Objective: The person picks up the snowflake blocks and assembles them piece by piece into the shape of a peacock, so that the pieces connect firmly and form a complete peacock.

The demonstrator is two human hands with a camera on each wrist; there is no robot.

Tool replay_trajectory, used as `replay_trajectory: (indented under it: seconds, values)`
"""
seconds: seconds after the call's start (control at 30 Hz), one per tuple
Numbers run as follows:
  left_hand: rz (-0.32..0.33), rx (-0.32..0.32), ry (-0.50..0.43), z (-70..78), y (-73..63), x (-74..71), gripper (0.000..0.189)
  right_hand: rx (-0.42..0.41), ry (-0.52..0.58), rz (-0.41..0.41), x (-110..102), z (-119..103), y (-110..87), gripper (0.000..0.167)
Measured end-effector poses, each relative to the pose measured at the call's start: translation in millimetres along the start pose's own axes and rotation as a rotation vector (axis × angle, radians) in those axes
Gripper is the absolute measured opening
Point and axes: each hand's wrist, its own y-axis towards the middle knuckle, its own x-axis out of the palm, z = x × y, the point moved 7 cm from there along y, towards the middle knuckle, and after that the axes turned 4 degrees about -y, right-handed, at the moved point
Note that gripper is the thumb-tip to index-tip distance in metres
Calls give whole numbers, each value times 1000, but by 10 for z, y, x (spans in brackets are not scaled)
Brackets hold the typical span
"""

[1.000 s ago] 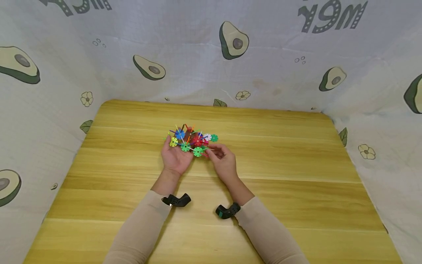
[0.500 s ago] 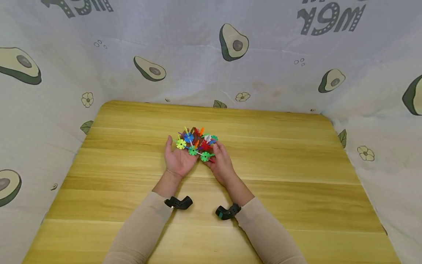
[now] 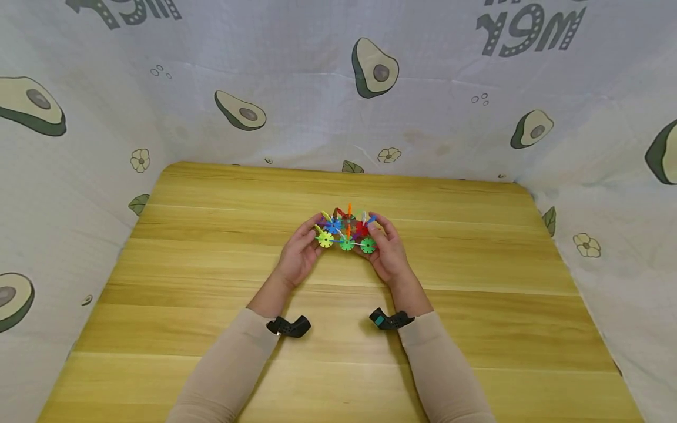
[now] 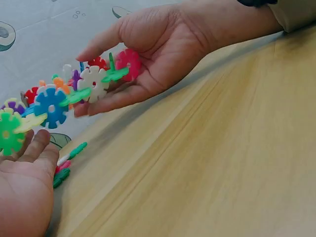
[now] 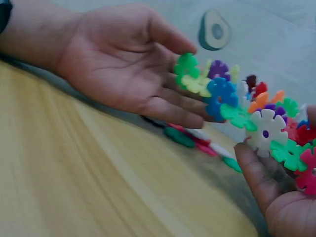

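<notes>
A colourful build of interlocking plastic snowflake discs [image 3: 346,243] hangs between both hands over the middle of the table. My left hand [image 3: 300,257] holds its left end, thumb and fingers around a green disc [image 5: 186,68] in the right wrist view. At the other end, my right hand [image 3: 391,254] grips the build between thumb and fingers, by the pink disc [image 4: 129,64] in the left wrist view. Blue, white, red and orange discs stand at angles between them. A lower row of green, white and pink discs [image 5: 205,145] shows beneath, close over the tabletop.
The wooden table [image 3: 476,264] stretches out on all sides of the hands. White cloth [image 3: 317,88] printed with avocados hangs behind it and at both sides. Black wrist cameras [image 3: 288,326] sit on both cuffs.
The disc build has moved right and turned more level. My left palm was spread under it and now its fingers hold the left end. My right hand has moved right with the build.
</notes>
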Motion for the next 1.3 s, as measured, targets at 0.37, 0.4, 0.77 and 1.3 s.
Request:
replay_trajectory:
  seconds: [0.37, 0.4, 0.77, 1.3]
  values:
    - [-4, 10, 122, 11, -4, 22, 52, -5, -17, 23, -518, -196, 39, 26]
    - [15, 33, 140, 36, -2, 9, 51, -2, -28, 37, -573, -219, 36, 27]
    - [374, 277, 872, 478, -85, -332, 27, 27, -517, 439, -1122, -469, -62, 47]
    - [197, 151, 1528, 347, -63, -257, 40, -663, -923, 445, -397, -696, -216, 21]
